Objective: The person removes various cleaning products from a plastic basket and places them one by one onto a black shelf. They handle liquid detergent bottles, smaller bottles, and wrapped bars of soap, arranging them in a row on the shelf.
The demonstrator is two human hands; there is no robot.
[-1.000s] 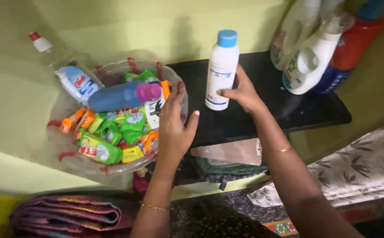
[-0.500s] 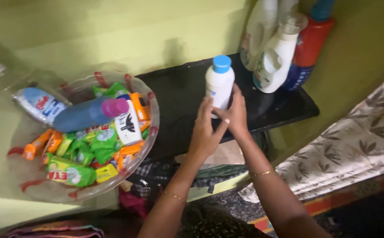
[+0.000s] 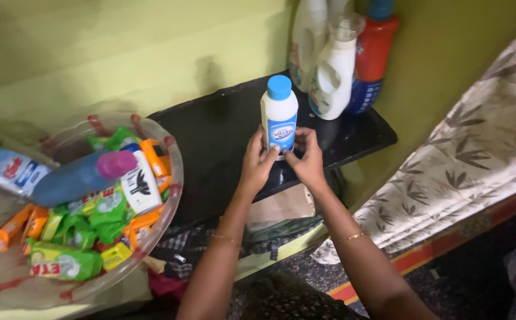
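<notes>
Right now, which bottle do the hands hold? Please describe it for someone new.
Look at the black shelf against the green wall. Near its middle, both hands hold a small white bottle upright. Only it has a flat blue cap and a blue label.

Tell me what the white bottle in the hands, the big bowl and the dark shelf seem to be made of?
The white bottle looks like opaque, smooth plastic with a blue cap and a glossy label. The big bowl seems clear plastic, since the packets show through its wall, though it could be glass. The dark shelf looks like polished black stone or laminate, faintly reflective.
</notes>
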